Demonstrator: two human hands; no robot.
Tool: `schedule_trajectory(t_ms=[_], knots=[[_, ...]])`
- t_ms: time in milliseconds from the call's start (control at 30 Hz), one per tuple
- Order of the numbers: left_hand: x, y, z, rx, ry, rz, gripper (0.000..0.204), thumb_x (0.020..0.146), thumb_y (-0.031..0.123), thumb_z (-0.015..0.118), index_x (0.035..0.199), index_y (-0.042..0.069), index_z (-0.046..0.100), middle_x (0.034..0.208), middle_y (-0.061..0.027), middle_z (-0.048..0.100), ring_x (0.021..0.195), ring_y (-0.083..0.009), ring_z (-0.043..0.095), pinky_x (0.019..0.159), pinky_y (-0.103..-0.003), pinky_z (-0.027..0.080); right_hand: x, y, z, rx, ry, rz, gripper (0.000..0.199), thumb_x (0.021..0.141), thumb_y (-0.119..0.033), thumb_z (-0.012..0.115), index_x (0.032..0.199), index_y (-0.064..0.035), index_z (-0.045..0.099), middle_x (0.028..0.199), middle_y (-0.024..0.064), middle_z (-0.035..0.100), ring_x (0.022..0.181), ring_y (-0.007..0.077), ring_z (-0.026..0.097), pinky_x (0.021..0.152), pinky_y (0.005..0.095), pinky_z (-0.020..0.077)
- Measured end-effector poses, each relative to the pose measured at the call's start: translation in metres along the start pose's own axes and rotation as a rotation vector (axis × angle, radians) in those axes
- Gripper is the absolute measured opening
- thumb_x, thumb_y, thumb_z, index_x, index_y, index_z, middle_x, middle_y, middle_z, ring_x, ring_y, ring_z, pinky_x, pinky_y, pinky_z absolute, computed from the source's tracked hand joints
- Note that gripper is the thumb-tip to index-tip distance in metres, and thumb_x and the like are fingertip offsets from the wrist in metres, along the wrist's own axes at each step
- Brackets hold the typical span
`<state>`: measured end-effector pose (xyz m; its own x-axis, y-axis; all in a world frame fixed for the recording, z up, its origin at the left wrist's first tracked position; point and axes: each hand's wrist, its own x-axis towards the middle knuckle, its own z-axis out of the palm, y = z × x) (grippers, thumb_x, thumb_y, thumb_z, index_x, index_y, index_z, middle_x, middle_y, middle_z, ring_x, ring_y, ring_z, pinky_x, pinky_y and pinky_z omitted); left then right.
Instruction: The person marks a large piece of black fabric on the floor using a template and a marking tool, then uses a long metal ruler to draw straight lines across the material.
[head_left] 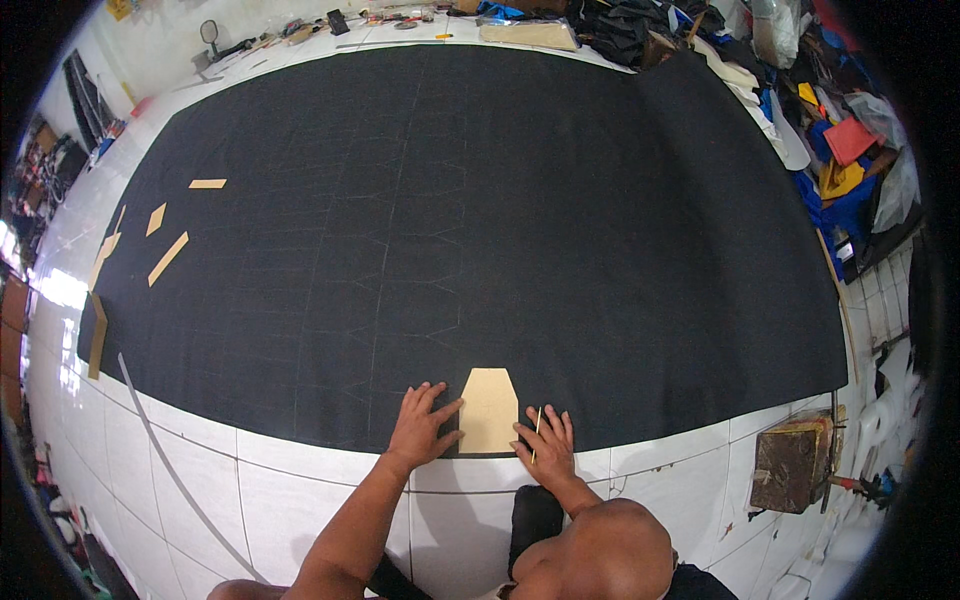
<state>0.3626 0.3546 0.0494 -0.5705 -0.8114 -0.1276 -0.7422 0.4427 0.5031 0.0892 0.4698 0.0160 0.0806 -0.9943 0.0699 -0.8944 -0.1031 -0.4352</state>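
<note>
From out here I see the tan template (489, 412) lying flat on the black cloth (600, 230), my view showing the left hand (424, 425) open at its left edge, fingers spread. Just right of the template, the right hand (549, 440) grips a thin yellow stick (537, 437) between its fingers; well left of the template I spot smaller tan pieces (168, 259).

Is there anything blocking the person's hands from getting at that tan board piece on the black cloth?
Nothing visible does. The left hand meets the tan board piece at its left edge, the right hand at its right. A thin yellow stick lies along the right hand's fingers, beside the piece, not blocking it.
</note>
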Motion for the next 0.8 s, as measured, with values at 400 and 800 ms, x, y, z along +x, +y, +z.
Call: schedule_trajectory(t_ms=[400,800], knots=[[-0.0010,0.0001,-0.0004,-0.022,0.037,0.021,0.062,0.082,0.035,0.083,0.140,0.023,0.063,0.154,-0.0184,0.044,0.146,-0.0431,0.035,0.123,-0.058,0.023,0.0001,0.0007,0.0029,-0.031,0.027,-0.020,0.036,0.093,-0.037,0.071,0.125,-0.0200,0.070,0.148,0.0091,0.055,0.145,0.0369,0.039,0.120,0.0611,0.0207],[-0.0008,0.0000,0.0022,0.015,0.010,-0.023,0.061,0.084,0.037,0.081,0.141,0.025,0.063,0.156,-0.0135,0.041,0.149,-0.0365,0.032,0.126,-0.054,0.020,0.0003,-0.0003,0.0047,-0.025,0.014,-0.002,0.037,0.092,-0.035,0.073,0.126,-0.0187,0.071,0.150,0.0092,0.054,0.146,0.0375,0.037,0.123,0.0601,0.0169]])
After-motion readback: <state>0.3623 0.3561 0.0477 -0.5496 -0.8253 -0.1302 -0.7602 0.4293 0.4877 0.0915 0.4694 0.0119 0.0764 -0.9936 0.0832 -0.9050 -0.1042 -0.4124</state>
